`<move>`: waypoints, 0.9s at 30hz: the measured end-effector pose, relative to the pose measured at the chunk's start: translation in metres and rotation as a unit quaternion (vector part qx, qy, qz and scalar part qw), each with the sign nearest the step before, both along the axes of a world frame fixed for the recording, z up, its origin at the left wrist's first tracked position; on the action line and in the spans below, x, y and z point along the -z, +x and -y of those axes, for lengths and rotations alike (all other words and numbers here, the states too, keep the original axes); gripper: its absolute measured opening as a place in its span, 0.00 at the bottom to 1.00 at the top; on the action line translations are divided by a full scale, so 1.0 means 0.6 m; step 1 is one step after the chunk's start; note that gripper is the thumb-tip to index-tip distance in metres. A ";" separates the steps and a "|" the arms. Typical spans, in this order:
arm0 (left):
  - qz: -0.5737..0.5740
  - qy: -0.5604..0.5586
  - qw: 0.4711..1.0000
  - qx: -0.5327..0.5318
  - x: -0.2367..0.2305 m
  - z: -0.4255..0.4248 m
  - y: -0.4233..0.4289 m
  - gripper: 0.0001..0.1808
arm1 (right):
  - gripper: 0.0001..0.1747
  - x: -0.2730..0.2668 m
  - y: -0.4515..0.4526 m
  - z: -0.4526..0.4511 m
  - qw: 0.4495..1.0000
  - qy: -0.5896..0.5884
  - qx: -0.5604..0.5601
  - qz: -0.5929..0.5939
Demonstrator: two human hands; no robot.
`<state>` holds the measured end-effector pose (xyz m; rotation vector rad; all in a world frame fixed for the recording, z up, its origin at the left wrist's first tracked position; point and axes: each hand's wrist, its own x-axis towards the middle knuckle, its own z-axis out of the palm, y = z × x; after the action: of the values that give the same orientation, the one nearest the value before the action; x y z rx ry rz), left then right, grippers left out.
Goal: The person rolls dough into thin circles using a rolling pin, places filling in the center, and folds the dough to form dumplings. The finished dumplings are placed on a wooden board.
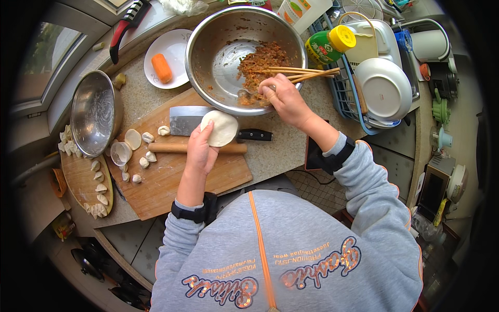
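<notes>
My left hand (201,150) holds a round dough wrapper (223,129) by its edge, thumb on top. Beneath the wrapper lie a cleaver (185,120) with a black handle and, nearer me, a wooden rolling pin (171,148). Over the rim of a steel mixing bowl (216,46), my right hand (285,97) grips a metal spoon (245,94). The spoon's head touches the minced filling (263,62); its handle is mostly hidden by my fingers. Several wooden chopsticks (312,73) lean across the bowl's rim behind that hand.
A floured wooden board (218,175) carries several dough pieces (144,162), another wrapper (133,139) and a clear cup (121,153). Left are a second steel bowl (93,113) and a tray (80,175) of dumplings. A carrot (161,68) lies on a plate (177,43). A dish rack (351,105) stands right.
</notes>
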<state>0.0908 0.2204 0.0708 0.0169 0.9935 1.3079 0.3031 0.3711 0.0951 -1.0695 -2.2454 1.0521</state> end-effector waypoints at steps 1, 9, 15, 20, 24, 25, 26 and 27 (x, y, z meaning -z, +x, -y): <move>0.004 -0.002 1.000 0.005 0.000 -0.001 0.001 0.17 | 0.08 -0.002 0.001 0.000 0.999 -0.027 0.012 -0.012; 0.095 -0.011 0.995 0.034 0.006 -0.015 0.013 0.24 | 0.11 -0.017 0.007 0.006 0.933 -0.275 0.117 -0.201; 0.185 0.010 0.983 0.003 0.009 -0.031 0.023 0.31 | 0.11 -0.042 0.018 0.038 0.900 -0.301 0.122 -0.292; 0.185 0.019 0.982 0.036 0.009 -0.024 0.022 0.32 | 0.10 -0.057 0.010 0.100 0.893 -0.300 0.116 -0.314; 0.177 -0.006 0.984 0.024 0.007 -0.014 0.023 0.34 | 0.06 -0.066 0.021 0.130 0.986 -0.037 0.008 -0.162; 0.182 0.000 0.983 0.030 0.004 -0.012 0.023 0.34 | 0.05 -0.068 0.024 0.135 0.990 0.017 -0.031 -0.139; 0.180 -0.009 0.983 0.033 0.001 -0.010 0.023 0.34 | 0.04 -0.071 0.027 0.141 0.987 0.074 -0.068 -0.122; 0.187 0.010 0.981 0.042 -0.002 -0.007 0.024 0.33 | 0.04 -0.075 0.029 0.147 0.980 0.131 -0.103 -0.105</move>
<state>0.1050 0.2248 0.0722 -0.1642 0.6514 1.1894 0.3207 0.2829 0.1398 -0.5990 -2.2758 0.8702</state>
